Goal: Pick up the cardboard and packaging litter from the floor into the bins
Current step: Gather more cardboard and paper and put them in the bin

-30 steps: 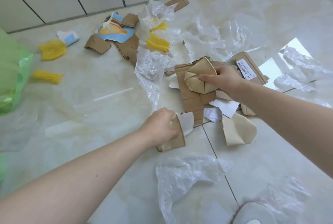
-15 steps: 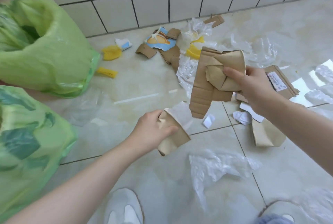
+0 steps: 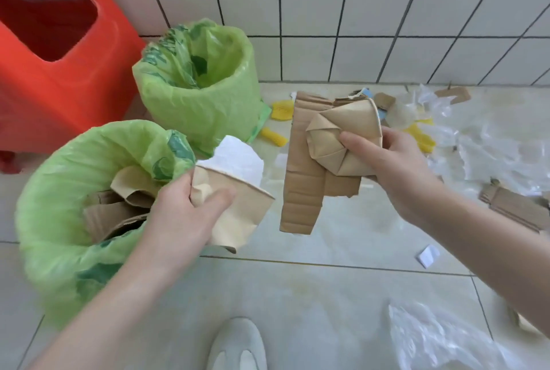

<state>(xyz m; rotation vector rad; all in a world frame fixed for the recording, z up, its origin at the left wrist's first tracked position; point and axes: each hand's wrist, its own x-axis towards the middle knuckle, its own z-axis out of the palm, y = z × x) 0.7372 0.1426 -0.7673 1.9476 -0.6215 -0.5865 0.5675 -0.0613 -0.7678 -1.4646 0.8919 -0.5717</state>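
Cardboard strip [image 3: 300, 179] and folded paper held by right hand [image 3: 395, 167]; left hand [image 3: 184, 215] grips crumpled cup [image 3: 238, 209] (beside near bin [image 3: 59, 191]).

Near bin [image 3: 59, 191] mouth open — cardboard [image 3: 113, 212] fills part; red stool [image 3: 59, 96] behind.

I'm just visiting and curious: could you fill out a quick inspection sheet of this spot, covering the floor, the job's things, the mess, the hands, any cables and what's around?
Surface: pale tiled floor, glossy.
Job's things: near bin, green-lined, holds cardboard scraps; far bin, green-lined, contents unclear.
Clutter: clear plastic film, yellow foam netting, cardboard piece, small white paper scrap on the floor.
Grips: left hand grips a crushed paper cup beside the near bin; right hand holds a corrugated strip and folded brown paper.
Cables: nothing seen.
Surroundings: white tiled wall, red plastic stool, a shoe.
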